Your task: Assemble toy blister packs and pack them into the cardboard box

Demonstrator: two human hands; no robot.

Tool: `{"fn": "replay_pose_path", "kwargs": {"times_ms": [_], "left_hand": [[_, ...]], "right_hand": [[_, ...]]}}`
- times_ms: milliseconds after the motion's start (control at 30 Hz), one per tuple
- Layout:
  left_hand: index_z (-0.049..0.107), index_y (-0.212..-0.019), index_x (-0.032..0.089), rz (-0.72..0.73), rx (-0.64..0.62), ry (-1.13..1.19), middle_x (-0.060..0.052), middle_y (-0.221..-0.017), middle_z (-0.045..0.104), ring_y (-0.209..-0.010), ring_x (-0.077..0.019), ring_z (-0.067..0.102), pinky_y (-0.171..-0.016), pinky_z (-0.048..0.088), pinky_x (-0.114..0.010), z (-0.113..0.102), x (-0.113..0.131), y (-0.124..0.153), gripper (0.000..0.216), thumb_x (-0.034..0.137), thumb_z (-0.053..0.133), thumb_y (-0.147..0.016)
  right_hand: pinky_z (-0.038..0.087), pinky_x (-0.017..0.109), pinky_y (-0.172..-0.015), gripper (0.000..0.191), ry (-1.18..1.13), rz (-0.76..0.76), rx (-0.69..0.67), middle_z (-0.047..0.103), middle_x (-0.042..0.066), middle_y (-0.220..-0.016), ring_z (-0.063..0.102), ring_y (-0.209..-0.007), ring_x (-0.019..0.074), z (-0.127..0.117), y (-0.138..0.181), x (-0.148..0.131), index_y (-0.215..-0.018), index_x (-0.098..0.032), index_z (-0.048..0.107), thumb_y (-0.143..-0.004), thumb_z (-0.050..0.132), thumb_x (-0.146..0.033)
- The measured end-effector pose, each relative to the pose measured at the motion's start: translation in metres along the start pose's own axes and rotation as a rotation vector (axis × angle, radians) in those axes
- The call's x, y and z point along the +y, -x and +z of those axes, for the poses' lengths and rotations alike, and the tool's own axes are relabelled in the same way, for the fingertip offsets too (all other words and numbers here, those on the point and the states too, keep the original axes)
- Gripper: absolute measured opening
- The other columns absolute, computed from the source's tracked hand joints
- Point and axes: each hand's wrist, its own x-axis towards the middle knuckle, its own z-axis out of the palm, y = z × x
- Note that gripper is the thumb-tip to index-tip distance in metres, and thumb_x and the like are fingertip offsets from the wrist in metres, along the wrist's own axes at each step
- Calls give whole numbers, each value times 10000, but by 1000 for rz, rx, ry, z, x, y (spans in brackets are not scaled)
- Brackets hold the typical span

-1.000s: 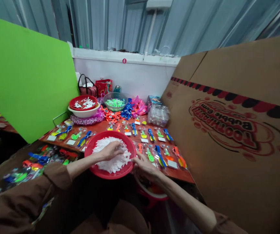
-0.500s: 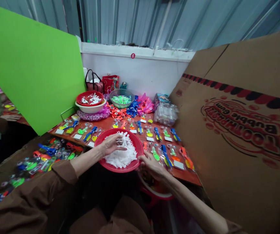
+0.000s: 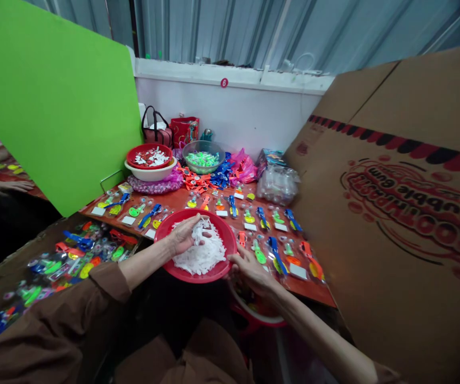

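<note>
A shallow red basin [image 3: 166,261] is held over my lap at the table's front edge, with a heap of small white plastic pieces [image 3: 201,256] inside. My right hand [image 3: 248,266] grips its right rim, the thumb on top. Above the heap, on the left side, is my left hand [image 3: 185,234], its fingers curled round some of the white pieces; how many it holds I cannot tell. Beyond the basin, rows of clear plastic packs with blue straps [image 3: 277,256], green toy parts [image 3: 259,253] and white cards [image 3: 297,271] lie on the red-brown table [image 3: 309,290].
At the back stand a second red basin [image 3: 134,154], a clear bowl [image 3: 187,165] and a clear plastic bundle [image 3: 277,184]. A box of packed toys [image 3: 81,245] is at left. A green panel [image 3: 62,106] and cardboard [image 3: 393,160] flank the table. A co-worker's hand [image 3: 11,185] shows far left.
My left fingers, spread over the white pieces before, have drawn in. My right hand stays on the basin's rim. The view has shifted slightly.
</note>
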Motion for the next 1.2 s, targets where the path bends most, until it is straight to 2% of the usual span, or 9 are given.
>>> {"fn": "replay_pose_path", "kwargs": {"times_ms": [167, 267, 367, 500, 633, 733, 833, 1000, 1200], "left_hand": [[654, -1204, 187, 39, -37, -192, -120, -1084, 669, -607, -124, 650, -409, 344, -175, 1, 5, 5, 386, 447, 605, -923], [656, -1228, 210, 28, -44, -235, -130, -1184, 650, -608, -111, 644, -407, 329, -168, 0, 8, 5, 395, 461, 587, -931], [661, -1238, 211, -12, -64, -166, -127, -1173, 654, -686, -145, 681, -440, 376, -176, -1, 12, 5, 380, 433, 584, -939], [622, -1270, 163, -51, -90, -4, -162, -1107, 686, -876, -218, 712, -537, 460, -200, -2, 17, 6, 369, 371, 491, -995], [603, -1285, 180, -64, -105, 157, -175, -1182, 684, -1025, -286, 697, -624, 516, -262, -2, 20, 7, 343, 324, 528, -982], [610, -1272, 187, -72, -131, 207, -158, -1167, 697, -1028, -296, 695, -739, 562, -375, -4, 20, 6, 332, 320, 541, -975], [599, -1285, 198, -82, -154, 221, -143, -1130, 714, -1020, -295, 696, -842, 554, -495, -6, 19, 4, 339, 336, 507, -990], [617, -1270, 192, -51, -145, 215, -147, -1125, 722, -1032, -294, 695, -845, 555, -465, -9, 16, 0, 346, 350, 540, -972], [642, -1148, 137, -39, -68, 308, -163, -1081, 726, -1060, -292, 688, -907, 537, -477, -11, 11, -8, 284, 327, 508, -985]], "right_hand": [[479, 233, -481, 327, -8, 0, 2, 668, -6, -562, 645, -496, 152, -3, -4, 3, -1039, -211, 523, -728, 595, -281], [486, 238, -488, 352, -29, -5, -11, 671, -12, -578, 652, -507, 154, -4, -6, 4, -1064, -218, 531, -725, 608, -277], [484, 238, -492, 388, -39, -3, -10, 671, -23, -586, 652, -507, 152, -4, -5, 3, -1096, -222, 525, -721, 610, -276], [469, 233, -489, 354, -34, -8, -9, 670, -15, -581, 640, -500, 148, -3, -3, 2, -1050, -207, 518, -717, 606, -290], [455, 238, -489, 365, -31, 0, 7, 669, -9, -573, 633, -496, 150, -1, -1, 1, -1063, -201, 509, -729, 611, -311], [445, 239, -488, 351, -27, 4, 7, 664, -9, -569, 635, -501, 151, -1, 0, 0, -1042, -204, 511, -727, 619, -316], [455, 245, -507, 298, -33, 0, 3, 659, -5, -568, 637, -513, 147, 0, 0, -1, -979, -207, 509, -730, 625, -321], [466, 249, -517, 321, -50, -8, 3, 658, -11, -587, 636, -518, 143, 0, -1, 1, -1023, -207, 516, -751, 631, -334], [504, 255, -536, 416, -103, 19, -12, 592, -78, -534, 634, -490, 138, 0, -5, 3, -1107, -213, 513, -733, 658, -324]]}}
